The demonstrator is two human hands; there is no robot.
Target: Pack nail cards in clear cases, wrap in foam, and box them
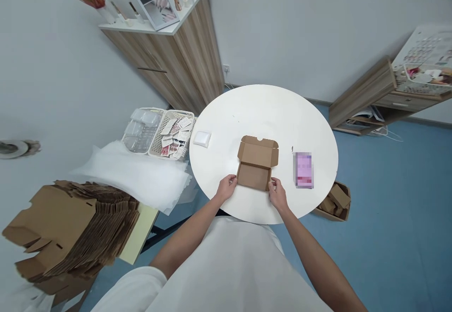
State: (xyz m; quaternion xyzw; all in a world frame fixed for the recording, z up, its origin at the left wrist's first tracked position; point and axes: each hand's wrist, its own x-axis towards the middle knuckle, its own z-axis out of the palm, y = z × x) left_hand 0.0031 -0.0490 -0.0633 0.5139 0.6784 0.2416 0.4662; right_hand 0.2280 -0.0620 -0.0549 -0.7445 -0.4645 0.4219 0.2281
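A small brown cardboard box (256, 163) sits on the round white table (247, 109) with its lid flap standing open toward the far side. My left hand (226, 187) grips the box's near left corner with fingers curled. My right hand (277, 192) pinches the near right corner. Right of the box lies a flat pink packet (303, 169). A small white packet (202, 138) lies near the table's left edge.
To the left, a stack of flat brown cardboard blanks (70, 229) rests beside white foam sheets (137, 173) and two baskets (158, 133) of small items. A carton of folded boxes (334, 202) stands on the blue floor at right. Wooden cabinets line the walls.
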